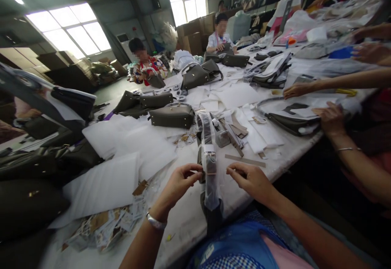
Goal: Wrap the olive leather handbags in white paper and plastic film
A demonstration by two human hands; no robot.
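Observation:
A dark handbag strap [210,183] with a buckle, wrapped in clear film and white foam, runs upright in front of me at the table's near edge. The dark bag body under it is mostly hidden by the wrapping. My left hand [183,179] is at the strap's left edge, thumb and forefinger pinched against its side. To the right of the strap, my right hand [252,179] has its fingers curled and its fingertips together, a small gap away from the buckle. Anything between those fingertips is too small to make out.
White foam sheets [106,185] and a heap of tags [113,226] lie to the left. Beyond the strap are grey-green handbags [172,116] and cardboard strips [236,132]. At the right, a co-worker's hands [331,118] touch another bag [295,121]. More people sit across the table.

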